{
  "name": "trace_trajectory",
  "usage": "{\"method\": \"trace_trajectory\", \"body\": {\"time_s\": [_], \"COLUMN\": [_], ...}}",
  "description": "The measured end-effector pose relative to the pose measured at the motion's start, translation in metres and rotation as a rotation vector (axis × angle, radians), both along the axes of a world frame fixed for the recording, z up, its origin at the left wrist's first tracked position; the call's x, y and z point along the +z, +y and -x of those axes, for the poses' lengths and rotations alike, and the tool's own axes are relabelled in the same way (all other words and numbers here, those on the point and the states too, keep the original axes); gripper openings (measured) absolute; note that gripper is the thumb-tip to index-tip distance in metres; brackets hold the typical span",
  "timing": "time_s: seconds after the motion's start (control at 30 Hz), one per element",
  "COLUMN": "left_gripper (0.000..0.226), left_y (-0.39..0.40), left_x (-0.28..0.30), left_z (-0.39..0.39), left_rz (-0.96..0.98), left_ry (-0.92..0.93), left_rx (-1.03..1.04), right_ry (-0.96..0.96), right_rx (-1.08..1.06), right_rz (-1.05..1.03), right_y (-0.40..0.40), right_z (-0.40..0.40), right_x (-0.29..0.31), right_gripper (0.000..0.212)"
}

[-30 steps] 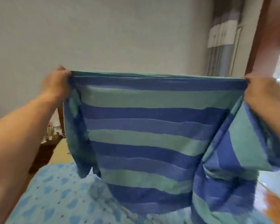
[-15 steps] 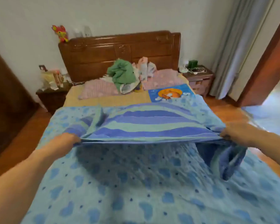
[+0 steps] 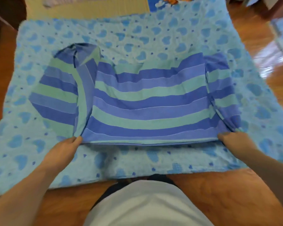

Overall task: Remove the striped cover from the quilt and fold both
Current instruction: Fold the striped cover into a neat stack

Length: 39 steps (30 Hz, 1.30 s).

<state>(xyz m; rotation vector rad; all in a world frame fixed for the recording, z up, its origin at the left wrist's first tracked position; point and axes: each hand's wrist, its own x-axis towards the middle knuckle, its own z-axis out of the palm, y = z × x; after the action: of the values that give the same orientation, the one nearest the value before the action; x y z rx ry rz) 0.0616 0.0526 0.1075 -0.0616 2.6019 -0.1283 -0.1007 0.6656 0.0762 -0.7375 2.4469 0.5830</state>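
Note:
The striped cover (image 3: 147, 103), blue and teal, lies folded on top of the light blue quilt (image 3: 137, 39) with darker heart shapes, which is spread over the bed. My left hand (image 3: 64, 148) pinches the cover's near left corner. At the near right corner, my right hand (image 3: 234, 141) grips the fabric. Loose flaps of the cover stick out unevenly past the fold on both the left and the right side.
The bed's wooden footboard (image 3: 211, 190) runs along the near edge, against my body. Wooden floor (image 3: 258, 36) shows to the right of the bed. A tan sheet (image 3: 91, 11) and a bright blue patterned cloth (image 3: 167, 2) lie beyond the quilt.
The cover was held up in the air, then swung down. It now lies flat on the quilt, with both hands still on its near corners.

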Motion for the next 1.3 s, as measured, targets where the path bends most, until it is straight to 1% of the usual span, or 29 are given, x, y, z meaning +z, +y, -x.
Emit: {"method": "trace_trajectory", "body": {"time_s": [0.03,0.07,0.1,0.13,0.17,0.2,0.27,0.37,0.4,0.47,0.53,0.63,0.67,0.7,0.73,0.77,0.83,0.87,0.9,0.93,0.97,1.0,1.03,1.1,1.2,1.23,1.27,1.3], "left_gripper": [0.046,0.049,0.056,0.063,0.064,0.061,0.053,0.049,0.047,0.039,0.032,0.026,0.027,0.027,0.027,0.027,0.025,0.024,0.025,0.027,0.029,0.032,0.035,0.036,0.028,0.028,0.029,0.032], "left_y": [-0.002,-0.004,-0.006,-0.008,-0.009,-0.01,-0.008,0.002,0.005,0.009,0.014,0.018,0.019,0.02,0.02,0.02,0.019,0.018,0.016,0.012,0.007,-0.002,-0.014,-0.052,-0.139,-0.168,-0.19,-0.203], "left_x": [0.004,0.006,0.008,0.01,0.01,0.01,0.006,-0.004,-0.006,-0.01,-0.01,-0.003,0.0,0.004,0.007,0.01,0.014,0.015,0.015,0.015,0.016,0.015,0.014,0.009,-0.007,-0.011,-0.015,-0.017], "left_z": [0.001,0.003,0.005,0.007,0.009,0.011,0.014,0.012,0.011,0.008,0.006,0.005,0.006,0.008,0.01,0.011,0.013,0.013,0.013,0.015,0.016,0.017,0.018,0.017,0.01,0.005,0.0,-0.002], "left_rz": [0.028,0.055,0.078,0.084,0.081,0.081,0.079,0.011,-0.01,-0.025,-0.048,-0.082,-0.092,-0.103,-0.116,-0.134,-0.17,-0.188,-0.211,-0.236,-0.263,-0.287,-0.305,-0.305,-0.259,-0.223,-0.182,-0.151], "left_ry": [0.01,0.013,-0.009,-0.034,-0.045,-0.045,-0.035,0.04,0.089,0.177,0.214,0.248,0.268,0.285,0.305,0.327,0.377,0.404,0.429,0.449,0.458,0.459,0.453,0.422,0.416,0.391,0.362,0.322], "left_rx": [0.01,0.006,-0.006,-0.023,-0.038,-0.045,-0.003,0.091,0.092,0.011,-0.109,-0.193,-0.207,-0.223,-0.249,-0.276,-0.304,-0.303,-0.287,-0.25,-0.198,-0.149,-0.098,0.049,0.332,0.387,0.393,0.352], "right_ry": [0.026,0.041,0.027,-0.031,-0.058,-0.049,0.016,-0.072,-0.104,-0.152,-0.185,-0.233,-0.24,-0.213,-0.137,-0.007,0.244,0.324,0.377,0.412,0.431,0.436,0.435,0.422,0.345,0.29,0.244,0.219], "right_rx": [0.084,0.14,0.157,0.085,0.076,0.086,0.145,0.133,0.124,0.135,0.142,0.182,0.166,0.139,0.134,0.121,-0.002,-0.097,-0.198,-0.285,-0.32,-0.303,-0.259,-0.17,0.045,0.104,0.141,0.143], "right_rz": [-0.084,-0.109,-0.146,-0.162,-0.2,-0.156,-0.099,-0.326,-0.326,-0.324,-0.319,-0.429,-0.441,-0.415,-0.351,-0.231,0.196,0.431,0.611,0.696,0.696,0.652,0.563,0.398,0.194,0.138,0.014,-0.13], "right_y": [0.002,0.001,0.003,0.003,-0.001,-0.004,-0.001,0.003,0.002,0.001,-0.006,-0.033,-0.047,-0.063,-0.081,-0.102,-0.15,-0.177,-0.205,-0.234,-0.259,-0.279,-0.292,-0.299,-0.266,-0.25,-0.236,-0.225], "right_z": [-0.001,0.001,0.004,0.006,0.004,0.0,-0.005,-0.011,-0.007,0.003,0.02,0.045,0.05,0.056,0.061,0.065,0.069,0.066,0.063,0.061,0.06,0.06,0.06,0.057,0.033,0.018,0.001,-0.016], "right_x": [-0.002,-0.002,-0.004,-0.006,-0.008,-0.011,-0.019,-0.023,-0.022,-0.02,-0.012,0.002,0.006,0.012,0.018,0.026,0.04,0.046,0.052,0.06,0.067,0.072,0.076,0.085,0.092,0.092,0.089,0.086], "right_gripper": [0.026,0.02,0.023,0.025,0.024,0.021,0.027,0.037,0.038,0.037,0.032,0.032,0.032,0.031,0.029,0.027,0.03,0.033,0.034,0.033,0.032,0.03,0.028,0.023,0.012,0.012,0.01,0.01]}}
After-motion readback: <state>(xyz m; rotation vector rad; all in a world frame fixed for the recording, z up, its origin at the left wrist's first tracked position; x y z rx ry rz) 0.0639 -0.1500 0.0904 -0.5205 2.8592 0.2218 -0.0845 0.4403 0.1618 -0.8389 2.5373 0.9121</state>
